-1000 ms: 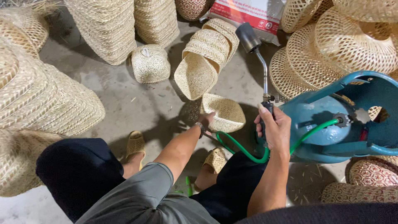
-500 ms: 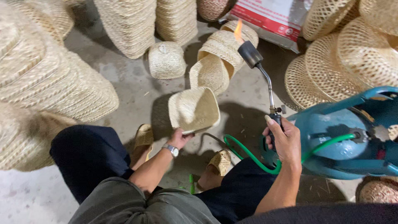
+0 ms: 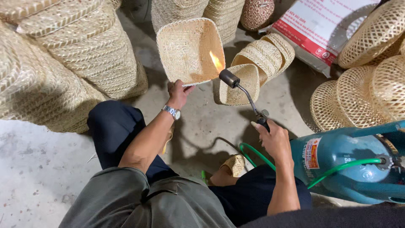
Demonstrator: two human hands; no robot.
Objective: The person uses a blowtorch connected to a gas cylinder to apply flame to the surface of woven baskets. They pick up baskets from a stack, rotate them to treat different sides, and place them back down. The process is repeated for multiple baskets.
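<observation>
My left hand point(image 3: 179, 93) grips the near rim of a square woven basket point(image 3: 190, 50), held up with its inside facing me. My right hand point(image 3: 275, 138) holds the handle of a gas torch point(image 3: 242, 90). The torch's black nozzle points at the basket's lower right part, and a small flame point(image 3: 217, 62) licks the weave there. A green hose point(image 3: 337, 169) runs from the torch to a blue gas cylinder point(image 3: 341, 169) lying at my right. I wear a watch point(image 3: 172, 111) on the left wrist.
Stacks of woven baskets point(image 3: 63, 63) rise at the left and back. A nested row of square baskets point(image 3: 257, 63) lies behind the torch. Round openwork baskets point(image 3: 371, 84) pile at the right, beside a white and red sack point(image 3: 316, 29). The floor is concrete point(image 3: 38, 169).
My left hand has lifted the basket higher and turned its inside toward me. The torch has swung left and the flame now touches the basket's inside.
</observation>
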